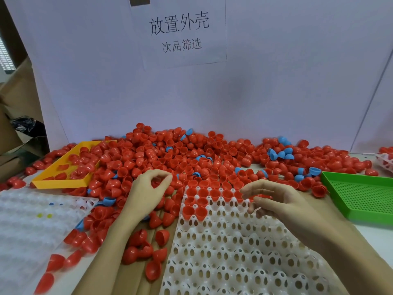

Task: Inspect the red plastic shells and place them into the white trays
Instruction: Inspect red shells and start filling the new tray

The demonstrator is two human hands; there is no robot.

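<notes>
Red shells [192, 158]: judged light, stiff, slick; pinch at rim. Left hand [146, 188] fingers curl, apparently empty; right hand [274, 201] fingers spread loosely over white tray [234, 252].

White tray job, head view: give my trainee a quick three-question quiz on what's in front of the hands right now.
1. True or false: the green tray holds red shells.
2. Which colour of shell is mixed into the red pile? A) blue B) black C) purple
3. Fill in: the shells already seated in the white tray sit along its ____ edge, far or near.

Key: 1 false, it shows no shells inside. 2 A. 3 far, near the right hand; the left hand is over the loose pile.
</notes>
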